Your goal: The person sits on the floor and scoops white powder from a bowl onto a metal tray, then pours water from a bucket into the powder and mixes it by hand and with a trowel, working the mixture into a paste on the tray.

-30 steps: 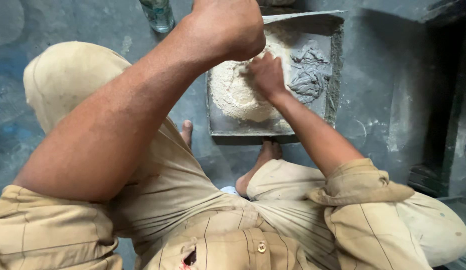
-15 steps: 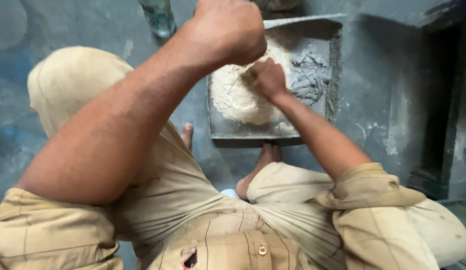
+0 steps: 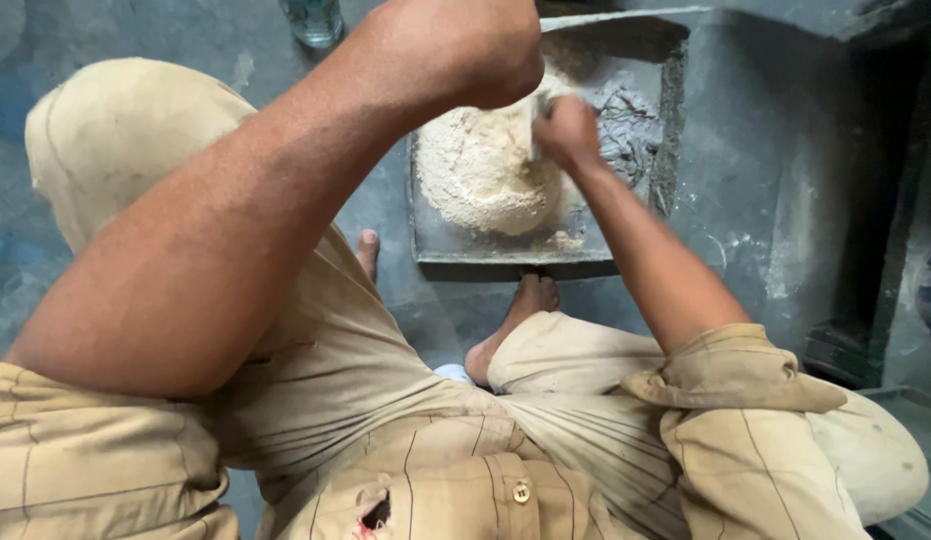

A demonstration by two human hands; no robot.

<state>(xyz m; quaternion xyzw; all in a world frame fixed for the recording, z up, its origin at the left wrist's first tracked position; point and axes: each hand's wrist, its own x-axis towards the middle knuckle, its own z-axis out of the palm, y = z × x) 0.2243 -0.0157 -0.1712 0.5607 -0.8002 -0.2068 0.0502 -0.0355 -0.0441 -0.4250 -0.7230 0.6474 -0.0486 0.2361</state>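
Note:
A square metal tray point(image 3: 505, 248) lies on the floor in front of my bare feet. It holds a heap of pale powder point(image 3: 480, 165) and a patch of wet grey paste point(image 3: 625, 125) at its far right. My right hand point(image 3: 567, 132) is over the heap's right side, fingers closed round a small grey tool whose end sticks up beside the knuckles. My left hand point(image 3: 465, 45) is a closed fist raised close to the camera above the tray's far left; whether anything is inside it is hidden.
A glass container point(image 3: 313, 18) stands on the grey floor at the top, left of the tray. A dark raised ledge point(image 3: 865, 300) runs along the right. My bent knees in beige trousers fill the near part of the view.
My right hand has moved from the heap's middle towards its far right edge. The left fist has stayed raised and shifted slightly.

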